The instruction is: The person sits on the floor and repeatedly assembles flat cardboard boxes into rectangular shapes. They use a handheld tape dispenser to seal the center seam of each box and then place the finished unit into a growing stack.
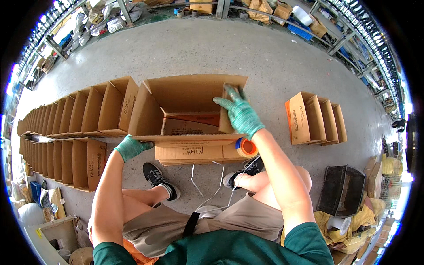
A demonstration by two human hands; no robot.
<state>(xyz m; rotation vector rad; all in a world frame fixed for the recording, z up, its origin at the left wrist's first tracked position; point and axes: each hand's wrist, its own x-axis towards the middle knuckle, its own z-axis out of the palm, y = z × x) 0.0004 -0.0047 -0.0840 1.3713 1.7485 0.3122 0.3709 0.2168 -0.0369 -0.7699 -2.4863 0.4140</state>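
An open cardboard box [185, 93] stands in front of me, its top uncovered. My left hand [132, 148], in a green glove, is closed on the box's near left corner. My right hand [240, 112], in a matching glove, grips the box's right-hand panel [226, 117], with fingers spread over its upper edge and one reaching inside. Beneath the box lies a stack of flattened cardboard [190, 153] with printing on it. A tape roll [248, 148] with an orange core and a blue edge rests at the stack's right end, just below my right wrist.
Two long rows of nested open boxes [92, 108] stretch away on the left. A shorter group of boxes [304, 117] stands at the right. By my right knee sits a black plastic bin [340, 191]. White strapping [218, 187] lies between my shoes; loaded racks line the far side.
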